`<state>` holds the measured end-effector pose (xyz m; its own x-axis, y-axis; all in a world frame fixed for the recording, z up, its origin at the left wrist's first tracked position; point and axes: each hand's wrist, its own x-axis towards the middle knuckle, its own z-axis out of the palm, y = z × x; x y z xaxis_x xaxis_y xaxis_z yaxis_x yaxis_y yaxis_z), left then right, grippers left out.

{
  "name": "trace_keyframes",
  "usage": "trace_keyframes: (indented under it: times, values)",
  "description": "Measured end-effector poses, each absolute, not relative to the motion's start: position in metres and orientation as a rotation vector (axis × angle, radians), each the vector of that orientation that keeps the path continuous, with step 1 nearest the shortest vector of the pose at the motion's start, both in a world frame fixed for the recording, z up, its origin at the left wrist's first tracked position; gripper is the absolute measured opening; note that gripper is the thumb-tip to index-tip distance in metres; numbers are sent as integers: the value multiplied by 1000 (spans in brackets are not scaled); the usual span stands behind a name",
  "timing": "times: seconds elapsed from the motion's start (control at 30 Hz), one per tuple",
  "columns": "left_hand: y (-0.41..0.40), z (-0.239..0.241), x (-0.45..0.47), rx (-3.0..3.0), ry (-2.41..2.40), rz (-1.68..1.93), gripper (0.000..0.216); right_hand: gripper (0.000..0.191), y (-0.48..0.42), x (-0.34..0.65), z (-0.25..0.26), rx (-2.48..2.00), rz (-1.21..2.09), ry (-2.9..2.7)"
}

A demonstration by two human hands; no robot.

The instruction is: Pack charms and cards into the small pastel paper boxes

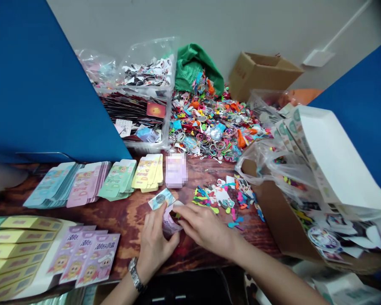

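Observation:
My left hand (pixel 156 239), with a watch on the wrist, grips a small purple cardboard box (pixel 169 223) near the table's front edge. A picture card (pixel 160 199) sticks out beyond its fingertips, by the box's top. At the box's open end are the bent, closed fingers of my right hand (pixel 205 225); whatever they pinch is hidden. Just beyond that hand lies a small heap of colourful trinkets (pixel 220 195). Three purple boxes (pixel 98 260) overlap to the left of my left hand.
Flat box stacks in blue (pixel 49 184), pink (pixel 85 182), green (pixel 119 178) and yellow (pixel 147 169) line the table. Behind stand a clear bin of cards (pixel 167 127) and a large trinket pile (pixel 216 123). An open carton (pixel 269 216) flanks the right; yellow boxes (pixel 15 250) the left.

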<state>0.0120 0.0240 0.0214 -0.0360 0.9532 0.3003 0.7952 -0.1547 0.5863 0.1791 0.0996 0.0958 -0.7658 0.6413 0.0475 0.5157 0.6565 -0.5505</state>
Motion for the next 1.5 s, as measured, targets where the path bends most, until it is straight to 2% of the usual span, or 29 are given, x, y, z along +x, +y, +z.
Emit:
trace_keyframes:
  times: [0.07, 0.17, 0.3, 0.37, 0.43, 0.53, 0.7, 0.83, 1.07, 1.27, 1.5]
  values:
    - [24, 20, 12, 1983, 1865, 969, 67, 28, 97, 180, 96, -962, 749, -2573]
    - [25, 14, 13, 1990, 1840, 988, 67, 17, 93, 182, 99, -928, 695, -2564]
    - [27, 2, 9, 1989, 1844, 1013, 65, 16, 114, 196, 93, -900, 704, -2439]
    - [27, -3, 5, 1992, 1869, 1021, 65, 17, 145, 213, 79, -1120, 655, -2349]
    - [27, -7, 0, 2027, 1886, 1041, 67, 16, 184, 233, 60, -1526, 540, -2313]
    - [26, -10, -8, 2104, 1882, 1055, 68, 25, 241, 261, 31, -1817, 422, -2204]
    - [29, -16, -15, 2154, 1880, 1117, 69, 53, 294, 270, 11, -2062, 262, -1999]
    - [35, -22, -18, 2194, 1852, 1196, 73, 51, 314, 261, 11, -2144, 231, -1861]
    - [38, -24, -20, 2193, 1854, 1162, 75, 23, 325, 274, 14, -2010, 442, -1867]
    - [37, -16, -10, 2223, 1840, 1095, 76, 37, 310, 287, 41, -1670, 729, -1868]
    - [35, -7, -1, 2144, 1824, 1091, 71, 34, 284, 285, 55, -1440, 1005, -1860]
